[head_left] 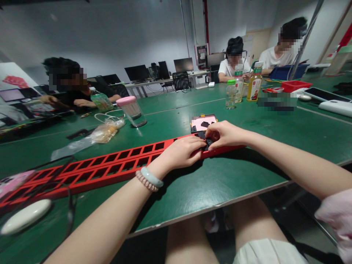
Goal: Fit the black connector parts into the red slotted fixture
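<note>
A long red tray (115, 165) with two rows of slanted slots lies across the green table (209, 183). My left hand (183, 151) rests on its right end, fingers curled down onto the tray. My right hand (224, 134) is beside it, fingers pinched on a small black part (208, 140) at the tray's end slots. Just behind my hands sits a small pink box (204, 122) holding several black parts.
A plastic bag (96, 137) and a pink-lidded clear jar (132, 111) lie at the left. Bottles (254, 86) stand further back at the right. A white oval object (26, 216) sits near the left edge. Three other people sit at the table's far sides.
</note>
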Action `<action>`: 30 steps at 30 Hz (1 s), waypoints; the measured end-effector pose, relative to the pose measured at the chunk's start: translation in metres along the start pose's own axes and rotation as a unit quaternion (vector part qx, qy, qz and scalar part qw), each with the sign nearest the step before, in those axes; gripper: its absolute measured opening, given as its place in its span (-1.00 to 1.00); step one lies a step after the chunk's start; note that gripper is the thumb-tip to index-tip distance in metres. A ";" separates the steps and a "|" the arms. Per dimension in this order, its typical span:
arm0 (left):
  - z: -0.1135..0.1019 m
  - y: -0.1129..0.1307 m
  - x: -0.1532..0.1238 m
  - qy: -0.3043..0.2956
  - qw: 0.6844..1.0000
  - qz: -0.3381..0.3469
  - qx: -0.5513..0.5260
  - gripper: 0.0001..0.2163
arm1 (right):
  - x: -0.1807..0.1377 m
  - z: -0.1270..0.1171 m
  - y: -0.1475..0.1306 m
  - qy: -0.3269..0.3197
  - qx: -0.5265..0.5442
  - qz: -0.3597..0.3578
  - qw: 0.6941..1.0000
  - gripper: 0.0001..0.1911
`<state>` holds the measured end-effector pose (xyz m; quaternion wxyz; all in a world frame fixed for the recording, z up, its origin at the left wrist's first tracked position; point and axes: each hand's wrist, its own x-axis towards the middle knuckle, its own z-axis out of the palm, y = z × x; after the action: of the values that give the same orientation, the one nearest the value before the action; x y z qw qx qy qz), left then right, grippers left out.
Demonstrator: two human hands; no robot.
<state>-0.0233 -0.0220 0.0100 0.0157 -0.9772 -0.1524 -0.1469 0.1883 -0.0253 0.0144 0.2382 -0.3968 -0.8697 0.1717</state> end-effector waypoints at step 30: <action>-0.005 0.003 -0.001 0.009 1.000 0.001 -0.004 -0.74 | 0.004 0.006 0.013 -0.034 -0.011 -0.091 0.995 -0.70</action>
<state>-0.0244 -0.0250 0.0144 0.0133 -0.9761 -0.1508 -0.1561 0.1906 -0.0145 0.0038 0.2184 -0.3126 -0.9117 0.1532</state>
